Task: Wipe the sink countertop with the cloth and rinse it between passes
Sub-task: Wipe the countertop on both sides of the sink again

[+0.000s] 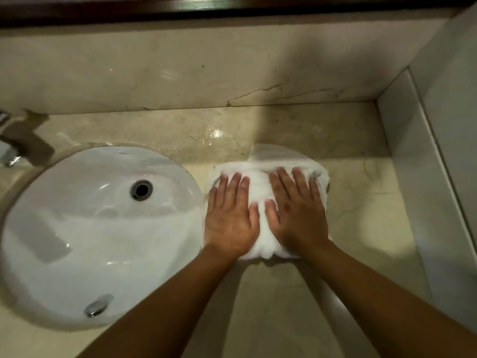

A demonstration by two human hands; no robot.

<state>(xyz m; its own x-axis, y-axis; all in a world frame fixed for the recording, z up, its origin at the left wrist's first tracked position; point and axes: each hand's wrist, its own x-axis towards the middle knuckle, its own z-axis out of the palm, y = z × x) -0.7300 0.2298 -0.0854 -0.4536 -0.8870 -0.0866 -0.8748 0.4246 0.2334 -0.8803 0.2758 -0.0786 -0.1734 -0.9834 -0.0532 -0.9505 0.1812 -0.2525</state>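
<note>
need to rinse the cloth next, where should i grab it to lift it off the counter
Probably the bunched far edge of the cloth, taken from above. It lies spread on the countertop under the flat left hand and right hand, and that raised fold gives the fingers something to curl round. The sink is just to the left.

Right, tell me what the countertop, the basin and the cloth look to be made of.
Countertop: polished stone, probably marble, beige with dark veins and glossy reflections.
Basin: glazed white ceramic by its look, smooth with sharp highlights.
Cloth: soft white fabric, maybe terry, bunched and fuzzy at the edges under the left hand and right hand.
</note>
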